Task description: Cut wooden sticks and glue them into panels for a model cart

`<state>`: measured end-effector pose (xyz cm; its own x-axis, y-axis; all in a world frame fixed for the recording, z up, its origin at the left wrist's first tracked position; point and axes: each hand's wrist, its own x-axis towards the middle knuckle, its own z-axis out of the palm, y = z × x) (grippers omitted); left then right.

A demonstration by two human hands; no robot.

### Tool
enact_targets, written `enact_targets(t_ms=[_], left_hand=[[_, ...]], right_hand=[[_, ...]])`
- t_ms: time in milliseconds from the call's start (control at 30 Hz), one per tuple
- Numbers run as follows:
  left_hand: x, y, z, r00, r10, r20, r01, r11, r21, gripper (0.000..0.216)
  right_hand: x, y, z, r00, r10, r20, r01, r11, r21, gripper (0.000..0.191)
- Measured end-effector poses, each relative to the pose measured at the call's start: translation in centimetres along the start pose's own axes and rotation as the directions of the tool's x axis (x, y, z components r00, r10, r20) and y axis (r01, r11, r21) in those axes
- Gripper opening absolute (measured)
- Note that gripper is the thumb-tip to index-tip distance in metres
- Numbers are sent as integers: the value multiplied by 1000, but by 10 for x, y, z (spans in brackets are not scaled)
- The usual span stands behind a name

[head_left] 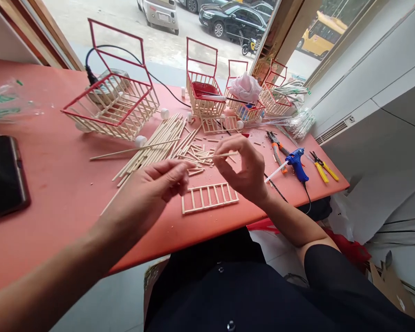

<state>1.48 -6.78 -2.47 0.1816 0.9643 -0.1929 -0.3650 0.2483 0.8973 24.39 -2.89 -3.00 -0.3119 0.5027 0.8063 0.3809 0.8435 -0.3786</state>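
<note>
My right hand pinches a short wooden stick between thumb and fingertips, held level above the table. To its left, my left hand is closed, thumb pressed against curled fingers; whether anything is inside cannot be seen. Below and between the hands, a ladder-like frame of wooden sticks lies flat on the table. Short cut sticks are scattered just behind the hands. A pile of long wooden sticks lies beyond my left hand, partly hidden by it.
Several stick-built carts with red-trimmed edges, including a large one, stand along the back of the red table. A blue glue gun, pliers and yellow-handled cutters lie right. A phone lies left.
</note>
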Motion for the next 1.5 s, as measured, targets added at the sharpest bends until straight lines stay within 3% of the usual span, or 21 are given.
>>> enact_targets(t_ms=[100,233,467,667,1033,1500], left_hand=[[11,11,-17,976,148,-162,-121,979,166,4],[22,12,-29,954,250,-166,-165,899,405,9],[22,3,-45,934,357,-5,-287,758,586,16],[25,2,-52,938,347,21,-289,746,599,19],[18,10,-45,968,248,-34,-169,749,641,16],[20,8,-46,968,246,-42,-158,737,657,17]], right_hand=[[6,-4,11,967,216,133,-239,950,201,15],[6,-8,23,915,286,285,-359,898,254,16],[-6,-9,35,902,258,347,-342,917,205,12],[-10,-8,37,878,270,395,-351,925,147,13],[-14,-5,41,877,260,403,-327,939,104,14],[-14,-6,42,858,280,430,-349,933,89,13]])
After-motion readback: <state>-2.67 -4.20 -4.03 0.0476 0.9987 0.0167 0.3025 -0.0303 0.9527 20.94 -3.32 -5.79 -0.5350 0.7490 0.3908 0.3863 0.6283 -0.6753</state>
